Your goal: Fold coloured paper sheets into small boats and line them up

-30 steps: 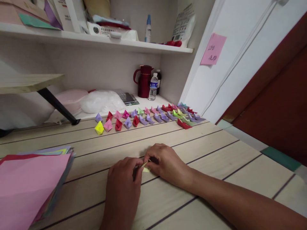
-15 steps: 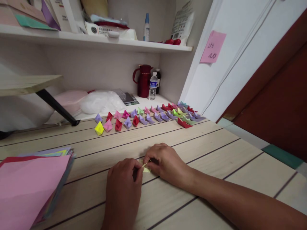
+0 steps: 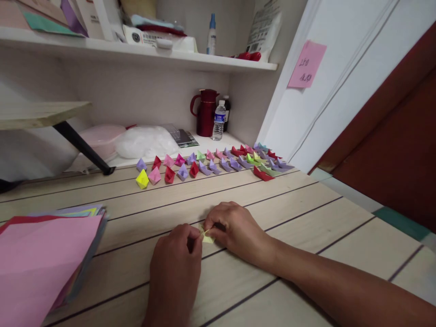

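Observation:
Between my two hands, low over the wooden table [image 3: 259, 281], is a small piece of pale yellow folded paper [image 3: 208, 238]. My left hand [image 3: 179, 263] pinches its left edge between thumb and forefinger. Thumb and fingertips of my right hand [image 3: 233, 227] are closed on its right side, near the top. Fingers cover much of the paper, so its full shape is hidden. Beyond my hands stand rows of small folded paper boats in several colours, among them a bright yellow one [image 3: 142, 180] at the left and a red one [image 3: 263, 174] at the right.
A stack of coloured paper [image 3: 51, 259] lies at the left, pink on top. Behind the boats are a black stand leg [image 3: 83, 147], a plastic bag [image 3: 146, 141], a dark red jug [image 3: 205, 113] and a water bottle [image 3: 219, 121]. A shelf [image 3: 143, 53] crosses above.
Both hands stay pinched on the yellow paper, their fingertips shifting only slightly. A little more of the paper shows between them. The whole view has tilted a little.

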The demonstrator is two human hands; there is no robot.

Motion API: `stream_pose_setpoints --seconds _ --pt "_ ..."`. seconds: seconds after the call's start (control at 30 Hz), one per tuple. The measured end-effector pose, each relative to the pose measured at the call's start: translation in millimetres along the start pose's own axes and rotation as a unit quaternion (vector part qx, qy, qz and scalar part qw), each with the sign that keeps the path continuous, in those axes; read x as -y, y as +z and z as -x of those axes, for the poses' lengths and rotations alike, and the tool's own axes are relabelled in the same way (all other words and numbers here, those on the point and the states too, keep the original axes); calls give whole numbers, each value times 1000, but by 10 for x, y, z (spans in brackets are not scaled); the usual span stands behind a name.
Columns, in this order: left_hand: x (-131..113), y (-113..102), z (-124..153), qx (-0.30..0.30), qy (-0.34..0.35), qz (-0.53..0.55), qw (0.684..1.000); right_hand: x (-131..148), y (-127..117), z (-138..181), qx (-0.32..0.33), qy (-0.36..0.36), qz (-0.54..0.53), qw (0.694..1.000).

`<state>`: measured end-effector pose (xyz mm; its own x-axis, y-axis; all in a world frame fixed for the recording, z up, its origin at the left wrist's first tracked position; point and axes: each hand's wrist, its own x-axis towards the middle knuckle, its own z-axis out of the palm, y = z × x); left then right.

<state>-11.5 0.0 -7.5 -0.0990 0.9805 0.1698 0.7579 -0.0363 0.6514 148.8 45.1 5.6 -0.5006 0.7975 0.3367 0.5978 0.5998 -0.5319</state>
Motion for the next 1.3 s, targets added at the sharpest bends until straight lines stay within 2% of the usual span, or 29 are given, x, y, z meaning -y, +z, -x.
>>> stream_pose_setpoints --seconds 0.13,0.27,0.43,0.8,1.1,1.3 --pt "58 84 -23 -41 56 112 991 -61 1 -18 -4 -14 -27 1000" --pt "59 111 -31 -81 77 144 983 -95 10 -22 -25 -18 -21 999" --pt "57 102 -35 -103 83 169 977 -62 6 -14 -39 -34 -14 999" --pt "69 67 -70 -62 145 120 980 -62 -24 -1 -13 -40 -33 999" --pt "0 -9 -73 -24 31 200 979 -26 -73 -28 11 7 -134 991" --pt "-19 -14 -71 -12 -22 232 972 -39 -86 -31 25 22 -130 991"
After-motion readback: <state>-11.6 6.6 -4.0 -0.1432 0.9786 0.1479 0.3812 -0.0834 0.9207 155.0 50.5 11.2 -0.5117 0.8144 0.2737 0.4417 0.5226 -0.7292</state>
